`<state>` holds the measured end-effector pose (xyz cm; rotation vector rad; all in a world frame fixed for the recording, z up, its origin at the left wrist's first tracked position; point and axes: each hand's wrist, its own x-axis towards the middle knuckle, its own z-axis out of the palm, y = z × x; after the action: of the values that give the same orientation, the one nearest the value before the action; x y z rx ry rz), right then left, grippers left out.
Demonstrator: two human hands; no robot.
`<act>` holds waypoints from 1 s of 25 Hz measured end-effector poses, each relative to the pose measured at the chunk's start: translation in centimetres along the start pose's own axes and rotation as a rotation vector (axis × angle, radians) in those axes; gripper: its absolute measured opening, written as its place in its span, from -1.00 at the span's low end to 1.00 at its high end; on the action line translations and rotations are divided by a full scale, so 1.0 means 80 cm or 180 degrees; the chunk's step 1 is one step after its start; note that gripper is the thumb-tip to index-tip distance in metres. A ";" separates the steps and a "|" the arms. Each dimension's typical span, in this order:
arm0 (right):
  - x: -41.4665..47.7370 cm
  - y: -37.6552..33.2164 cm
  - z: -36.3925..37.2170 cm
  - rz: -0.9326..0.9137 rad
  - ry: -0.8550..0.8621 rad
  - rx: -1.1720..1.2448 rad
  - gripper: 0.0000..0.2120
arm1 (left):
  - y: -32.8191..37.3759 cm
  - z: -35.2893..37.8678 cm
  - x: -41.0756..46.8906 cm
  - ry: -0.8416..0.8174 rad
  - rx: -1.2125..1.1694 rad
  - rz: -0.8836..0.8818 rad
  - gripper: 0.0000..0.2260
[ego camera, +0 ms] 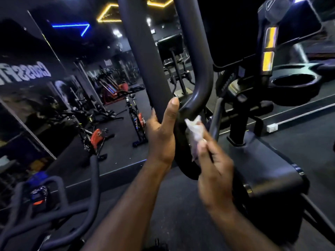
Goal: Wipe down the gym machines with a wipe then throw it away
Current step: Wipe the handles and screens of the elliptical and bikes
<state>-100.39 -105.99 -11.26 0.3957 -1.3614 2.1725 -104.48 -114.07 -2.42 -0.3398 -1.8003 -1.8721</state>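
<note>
A dark gym machine stands right in front of me, its thick looped handlebar (197,57) rising through the middle of the view. My left hand (162,134) grips the lower part of that bar, thumb pointing up along it. Just to the right, my right hand (213,171) pinches a crumpled white wipe (194,130) and holds it against the bar's lower curve. The machine's console (233,33) and a handle with yellow strips (269,49) are at the upper right.
A black cup holder (297,82) sits right of the console. Spin bikes with orange parts (137,120) stand on the dark floor at centre left beside a mirrored wall (30,82). Another bike's handlebars (54,211) fill the lower left corner.
</note>
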 end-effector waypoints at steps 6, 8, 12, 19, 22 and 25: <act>0.013 0.002 -0.029 0.0443 -0.0405 -0.0166 -0.75 | 0.001 0.005 -0.002 -0.0068 -0.0060 0.0128 -0.84; 0.039 0.005 -0.024 0.0915 -0.0438 0.0253 -0.80 | -0.001 0.002 0.001 -0.0093 -0.0036 0.0134 -0.83; 0.050 -0.008 0.000 0.0913 -0.1030 0.0270 -0.73 | 0.001 -0.002 0.001 -0.0134 0.0001 0.0149 -0.82; 0.033 0.005 -0.029 0.0955 -0.1608 0.0187 -0.82 | 0.006 -0.011 0.004 -0.0442 0.0143 -0.0013 -0.59; 0.051 -0.007 -0.015 0.1181 -0.1770 0.0398 -0.70 | 0.012 -0.025 0.007 -0.0709 0.0329 -0.0173 -0.61; 0.058 -0.018 -0.001 0.1366 -0.1639 0.0484 -0.63 | 0.021 -0.036 0.009 -0.1045 0.0349 -0.0396 -0.70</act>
<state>-103.30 -104.09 -7.92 0.8320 -1.6746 2.6569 -103.73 -117.00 -0.89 -0.5314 -2.1765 -1.8761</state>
